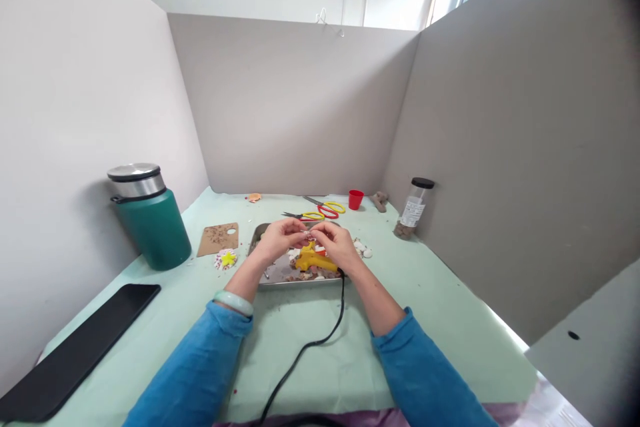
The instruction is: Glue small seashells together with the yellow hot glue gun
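Note:
Over the metal tray (280,285), my left hand (281,239) and my right hand (336,244) meet fingertip to fingertip. Both are closed in a pinch around something small and whitish, too tiny to name. Just below them a yellow glue gun (316,259) lies in the tray among bits of shell-like and crumbly material, its black cord (320,341) running toward me. Left of the tray sits a round white-and-speckled piece (220,263) bearing a yellow star (229,258).
Two pairs of scissors (333,207), one overlapping the other, and a red cup (355,199) stand behind the tray. A green flask (155,227), a brown board (217,239) and a black slab (85,347) are at left. A clear jar (414,208) is at right. Partitions enclose the table.

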Available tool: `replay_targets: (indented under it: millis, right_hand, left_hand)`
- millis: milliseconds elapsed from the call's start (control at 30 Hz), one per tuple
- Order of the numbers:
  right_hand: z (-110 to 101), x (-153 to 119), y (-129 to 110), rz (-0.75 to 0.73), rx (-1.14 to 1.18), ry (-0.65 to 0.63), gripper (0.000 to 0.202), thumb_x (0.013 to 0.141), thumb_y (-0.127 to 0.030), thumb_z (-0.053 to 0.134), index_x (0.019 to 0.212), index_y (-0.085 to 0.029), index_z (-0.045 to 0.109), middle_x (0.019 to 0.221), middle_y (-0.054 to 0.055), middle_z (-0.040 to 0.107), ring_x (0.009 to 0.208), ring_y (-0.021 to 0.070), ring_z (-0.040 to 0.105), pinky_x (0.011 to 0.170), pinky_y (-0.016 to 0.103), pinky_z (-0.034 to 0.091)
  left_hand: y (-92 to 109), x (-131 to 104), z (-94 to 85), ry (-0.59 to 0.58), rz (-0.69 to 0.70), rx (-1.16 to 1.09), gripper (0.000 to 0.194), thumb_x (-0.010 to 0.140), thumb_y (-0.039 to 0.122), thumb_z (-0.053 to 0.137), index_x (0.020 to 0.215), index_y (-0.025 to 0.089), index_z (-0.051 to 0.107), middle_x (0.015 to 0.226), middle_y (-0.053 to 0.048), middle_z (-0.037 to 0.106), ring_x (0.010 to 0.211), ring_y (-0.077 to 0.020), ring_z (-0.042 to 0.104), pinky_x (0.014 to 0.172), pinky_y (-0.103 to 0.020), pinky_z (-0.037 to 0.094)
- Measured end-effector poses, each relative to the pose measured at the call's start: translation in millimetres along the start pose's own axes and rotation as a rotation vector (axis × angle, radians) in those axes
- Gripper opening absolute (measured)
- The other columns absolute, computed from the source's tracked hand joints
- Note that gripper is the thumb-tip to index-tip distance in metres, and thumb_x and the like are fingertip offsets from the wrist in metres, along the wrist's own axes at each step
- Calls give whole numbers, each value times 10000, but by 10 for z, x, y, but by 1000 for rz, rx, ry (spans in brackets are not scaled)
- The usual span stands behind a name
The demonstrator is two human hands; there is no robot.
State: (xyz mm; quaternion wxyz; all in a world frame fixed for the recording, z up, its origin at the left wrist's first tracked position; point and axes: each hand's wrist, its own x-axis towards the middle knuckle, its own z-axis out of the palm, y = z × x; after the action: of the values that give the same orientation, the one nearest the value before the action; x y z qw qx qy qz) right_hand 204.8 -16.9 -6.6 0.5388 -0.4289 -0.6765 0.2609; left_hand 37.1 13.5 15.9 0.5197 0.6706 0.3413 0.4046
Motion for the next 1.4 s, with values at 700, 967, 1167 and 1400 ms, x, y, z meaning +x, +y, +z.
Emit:
replay_targets:
  millis: [700,967,1167,1400]
  right_hand:
    - [-11,8,-33,43,166,-28,156,750,-308,605,812,-176,661,797,34,653,693,141,559,606,249,438]
    - [-52,8,-64,34,0,-67,203,772,-354,573,851,-180,642,805,24,651,681,134,554,609,244,418]
    - [-181,-57,-136,94,-653,-290,338,670,-517,646,840,-226,630,743,4,644,693,168,566,598,254,344]
    - [-79,-141,-198,148,-996,-430,355,697,-431,619,974,-214,570,848,67,667,785,232,607,590,262,310]
  left_hand:
    - [84,-39,-97,5,-53,-61,293,631,312,740,819,96,676,717,-91,701,711,-192,670,712,-307,525]
    - [74,-34,-130,-12,-78,-56,308,648,314,724,855,92,670,759,-105,708,721,-192,672,723,-310,522]
    - [-2,9,-161,113,-44,-130,340,629,359,742,828,113,618,722,-81,698,709,-195,672,696,-317,525]
    - [-26,20,-191,160,-47,-137,359,638,383,738,825,109,600,759,-97,703,693,-182,670,684,-305,523]
